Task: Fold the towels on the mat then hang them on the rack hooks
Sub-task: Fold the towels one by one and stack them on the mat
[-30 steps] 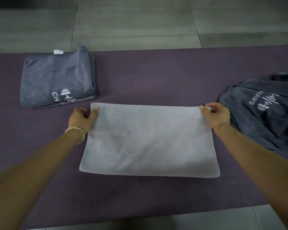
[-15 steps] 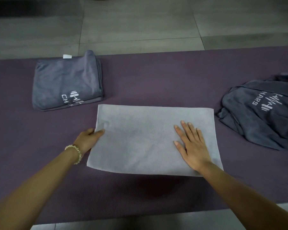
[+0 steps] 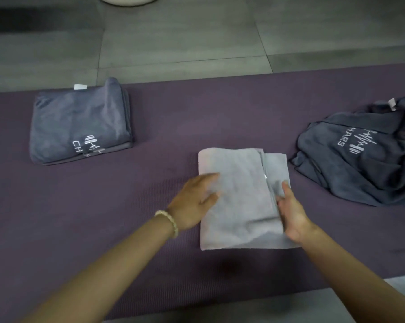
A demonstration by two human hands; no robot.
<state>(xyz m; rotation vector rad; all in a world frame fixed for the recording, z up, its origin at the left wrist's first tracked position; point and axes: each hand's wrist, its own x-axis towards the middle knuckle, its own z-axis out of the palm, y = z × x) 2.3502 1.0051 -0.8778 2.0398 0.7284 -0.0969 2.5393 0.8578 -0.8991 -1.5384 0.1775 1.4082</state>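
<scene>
A light grey towel (image 3: pixel 241 183) lies folded in half on the purple mat (image 3: pixel 173 127), its top layer stopping short of the right edge. My left hand (image 3: pixel 194 201) rests on the towel's left fold with fingers extended. My right hand (image 3: pixel 290 213) lies at the towel's right side, fingers loosely bent against the edge of the top layer. A dark grey towel (image 3: pixel 80 122) with white lettering sits neatly folded at the left. Another dark grey towel (image 3: pixel 364 155) lies crumpled at the right. No rack is in view.
Grey floor tiles (image 3: pixel 178 38) lie beyond the mat. A pale round object (image 3: pixel 129 0) shows at the top edge. A strip of floor (image 3: pixel 290 306) appears in front of the mat's near edge.
The light grey towel has been folded left over right and is now half as wide. My left hand moved right with the fold; my right hand shifted to the towel's right edge.
</scene>
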